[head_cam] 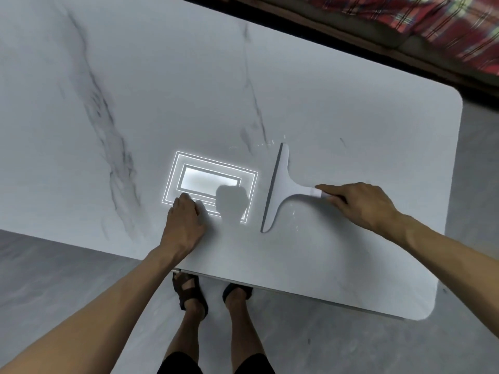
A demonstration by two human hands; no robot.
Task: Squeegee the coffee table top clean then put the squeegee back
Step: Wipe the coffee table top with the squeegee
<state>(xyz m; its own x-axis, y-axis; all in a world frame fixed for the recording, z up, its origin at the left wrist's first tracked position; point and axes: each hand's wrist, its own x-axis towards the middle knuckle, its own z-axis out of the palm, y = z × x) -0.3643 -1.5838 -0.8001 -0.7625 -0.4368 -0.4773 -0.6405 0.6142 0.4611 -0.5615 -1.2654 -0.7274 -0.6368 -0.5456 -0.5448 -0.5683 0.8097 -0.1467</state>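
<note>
Squeegee (280, 184) lies flat on the surface (135, 90), right of frame centre; blade edge faces frame left and runs near vertical, handle points right. Right hand (359, 203) sits on the handle end: index finger stretched along the top, other fingers curled over or beside the grip, but whether they fully close around it cannot be told from this angle. Left hand (185, 221) rests on the surface at lower centre, fingers loosely together, holding nothing, apparently bracing. It partly covers a bright rectangular light reflection (210, 182) with a head-shaped shadow in it. Small wet specks or droplets show near the blade's upper tip and just below the handle; the rest of the marbled top looks dry, though glare makes that uncertain. Red plaid cloth (432, 28) at upper right, off the surface. Feet in sandals (189, 290) at the near edge. Judgement: either the start of a stroke or the tool just laid down; the frame alone does not settle it. Given the remaining specks, wiping looks unfinished. Next move calls for a firm wrap on the handle, the blade tilted onto its rubber edge, and an even pull across the wet spots. Where the squeegee belongs is not in view.
</note>
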